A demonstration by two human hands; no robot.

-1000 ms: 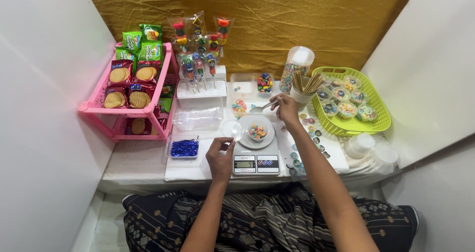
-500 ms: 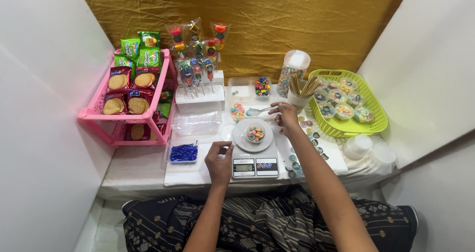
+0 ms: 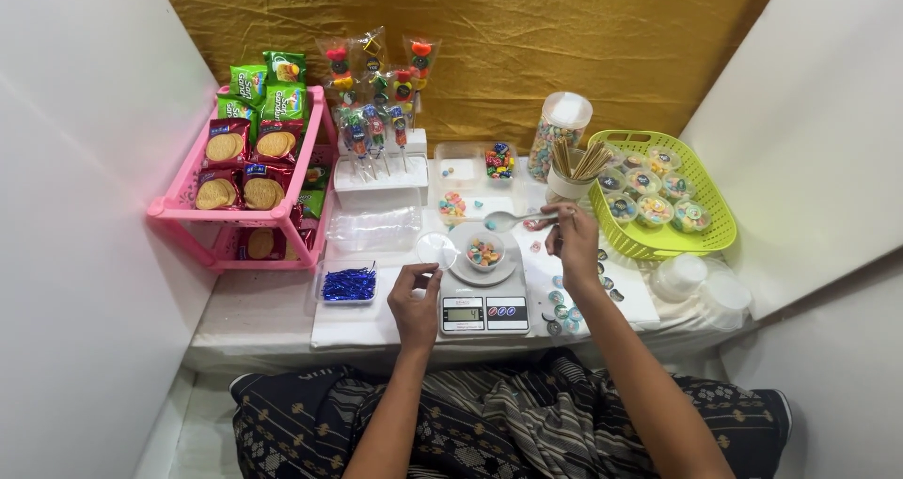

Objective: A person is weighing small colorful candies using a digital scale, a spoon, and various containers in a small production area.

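Observation:
A small clear cup of coloured candies (image 3: 484,252) sits on the round pan of a digital kitchen scale (image 3: 483,314). My right hand (image 3: 573,239) holds a metal spoon (image 3: 513,219) by its handle, with the bowl hovering just above and behind the cup. My left hand (image 3: 415,301) rests left of the scale and pinches a clear round lid (image 3: 435,250) at its edge.
A pink rack of biscuit packets (image 3: 246,183) stands at left, a white stand of wrapped candy skewers (image 3: 376,173) behind. A green basket of filled cups (image 3: 658,197), a cup of wooden sticks (image 3: 576,173), a tall candy jar (image 3: 557,131) and stacked lids (image 3: 701,286) are at right. Blue twist ties (image 3: 349,284) lie nearby.
My right hand has brought the spoon from the far candy trays toward the cup on the scale. My left hand stays beside the scale with the lid.

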